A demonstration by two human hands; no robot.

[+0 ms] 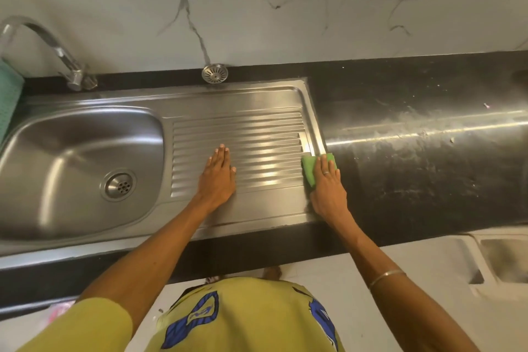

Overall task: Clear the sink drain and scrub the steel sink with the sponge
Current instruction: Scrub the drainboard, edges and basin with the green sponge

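Loose strainer [215,74] behind steel sink [85,163], left hand [218,177] flat on its drainboard, fingers together, right hand [325,188] pressing green sponge [310,170] at its right rim, fingers straight.

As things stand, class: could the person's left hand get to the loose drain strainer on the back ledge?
Probably yes. The left hand lies flat and empty on the drainboard, and the drain strainer sits straight beyond it on the black ledge, with only bare steel between them.

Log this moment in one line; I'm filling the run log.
right hand presses sponge at drainboard edge | left hand flat on drainboard
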